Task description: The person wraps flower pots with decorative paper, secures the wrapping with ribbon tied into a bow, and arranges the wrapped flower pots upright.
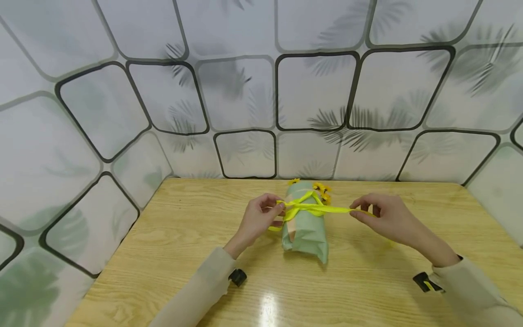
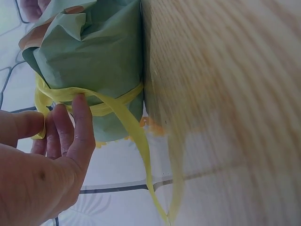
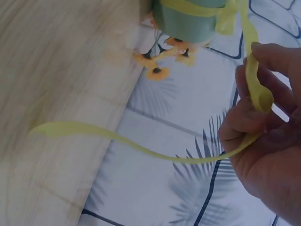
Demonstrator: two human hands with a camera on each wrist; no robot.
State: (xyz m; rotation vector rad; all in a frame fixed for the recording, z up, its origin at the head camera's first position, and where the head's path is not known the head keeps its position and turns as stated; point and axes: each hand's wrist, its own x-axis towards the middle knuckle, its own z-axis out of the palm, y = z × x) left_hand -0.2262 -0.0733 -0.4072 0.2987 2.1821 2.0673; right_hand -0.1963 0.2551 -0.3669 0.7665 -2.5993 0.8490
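Observation:
A bouquet wrapped in pale green paper [image 1: 307, 229] lies on the table, with small yellow-orange flowers [image 1: 325, 198] showing at its far end. Yellow ribbon [image 1: 337, 209] goes around the wrap and crosses over its top. At the bouquet's left side my left hand [image 1: 256, 217] pinches one part of the ribbon between thumb and fingers, and another length [image 2: 134, 125] hangs down past it. Off to the right, my right hand [image 1: 386, 215] pinches the other end, stretched nearly straight from the wrap. A loose ribbon tail [image 3: 141, 149] trails from that hand in the right wrist view.
The light wooden table [image 1: 196, 213] extends to both sides of the bouquet. Behind it and at the left stands a pale covering [image 1: 241, 100] with dark grid lines and leaf prints. Dark wrist devices [image 1: 238, 277] sit at both sleeves.

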